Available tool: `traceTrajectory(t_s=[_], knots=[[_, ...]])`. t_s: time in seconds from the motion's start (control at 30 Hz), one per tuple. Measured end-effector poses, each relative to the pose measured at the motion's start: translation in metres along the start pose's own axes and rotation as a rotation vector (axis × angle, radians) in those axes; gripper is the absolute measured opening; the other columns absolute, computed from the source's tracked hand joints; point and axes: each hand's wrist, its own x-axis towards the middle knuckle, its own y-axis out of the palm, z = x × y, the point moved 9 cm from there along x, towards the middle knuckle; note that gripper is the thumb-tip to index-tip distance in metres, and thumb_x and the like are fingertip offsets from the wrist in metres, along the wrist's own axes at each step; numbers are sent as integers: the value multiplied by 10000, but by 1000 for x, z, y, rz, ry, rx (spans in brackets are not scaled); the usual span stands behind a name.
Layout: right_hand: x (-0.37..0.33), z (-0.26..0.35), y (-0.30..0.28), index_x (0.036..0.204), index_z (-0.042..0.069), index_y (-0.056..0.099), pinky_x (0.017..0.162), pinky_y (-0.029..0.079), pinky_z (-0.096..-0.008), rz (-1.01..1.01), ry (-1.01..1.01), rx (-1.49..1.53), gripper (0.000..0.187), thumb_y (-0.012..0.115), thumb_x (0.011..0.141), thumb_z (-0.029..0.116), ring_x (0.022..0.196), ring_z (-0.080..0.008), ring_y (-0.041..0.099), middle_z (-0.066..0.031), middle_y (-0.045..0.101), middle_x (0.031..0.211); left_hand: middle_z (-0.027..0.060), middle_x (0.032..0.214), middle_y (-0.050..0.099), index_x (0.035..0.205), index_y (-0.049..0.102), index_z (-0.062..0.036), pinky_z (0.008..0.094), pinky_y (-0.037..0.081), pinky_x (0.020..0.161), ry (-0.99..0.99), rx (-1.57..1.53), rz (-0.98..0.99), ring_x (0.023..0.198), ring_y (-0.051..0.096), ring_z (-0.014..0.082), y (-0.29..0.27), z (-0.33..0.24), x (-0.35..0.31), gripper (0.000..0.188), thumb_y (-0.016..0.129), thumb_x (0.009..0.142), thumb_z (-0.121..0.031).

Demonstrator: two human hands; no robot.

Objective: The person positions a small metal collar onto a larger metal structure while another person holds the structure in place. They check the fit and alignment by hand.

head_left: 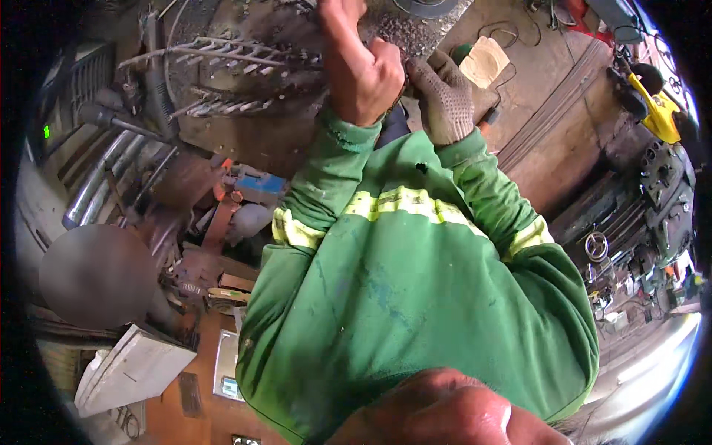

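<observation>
While your green sleeves (415,245) fill the near view, both forearms run up and away from you and meet at the top of the picture. Your left hand (362,74), bare, is curled into a tight fist, knuckles toward you; what it grips is hidden inside the fingers. Your right hand (445,96), in a knit glove, sits just beside it, fingers bent together and pressing in from the right.

Between the two, a dark piece (404,87) shows only as a sliver at the seam, touching both hands. It lies right of your left fist and left of your gloved fingers, equally near each; you cannot tell its long axis.

Just beyond the knuckles is a rough grey plate (404,33). Farther left lie toothed bars (222,55); farther right, a tan block (486,63).
</observation>
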Motion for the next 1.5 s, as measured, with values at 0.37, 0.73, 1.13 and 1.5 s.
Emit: traceTrajectory(t_s=[0.37,0.73,1.13,1.5], knots=[[-8,9,10,1190,-31,637,749,503,-277,-19,-25,73,302,646,963,168,840,-125,617,-53,691,999,167,1203,643,1329,495,57,328,497,943,-133,3,-57,1018,633,195,-60,-31,-45,433,506,896,71],[-6,14,10,1173,-25,642,805,469,-280,60,49,-107,302,589,1010,224,880,-119,566,-45,673,1009,167,1174,658,1228,601,54,417,457,1002,196,520,-95,1122,594,310,-127,-95,28,371,592,863,-14],[-15,23,6,960,13,613,693,437,-265,71,234,-126,179,643,979,188,767,-94,503,13,577,809,149,1216,665,1209,616,46,474,374,1082,40,836,157,1208,535,355,-129,-38,57,365,623,856,-48],[-20,6,7,1269,-12,618,858,481,-277,43,404,87,341,640,983,172,933,-116,590,-41,693,1073,172,1140,667,1148,619,53,485,411,1041,-12,788,170,1218,509,365,-131,-34,55,252,604,908,-22]])
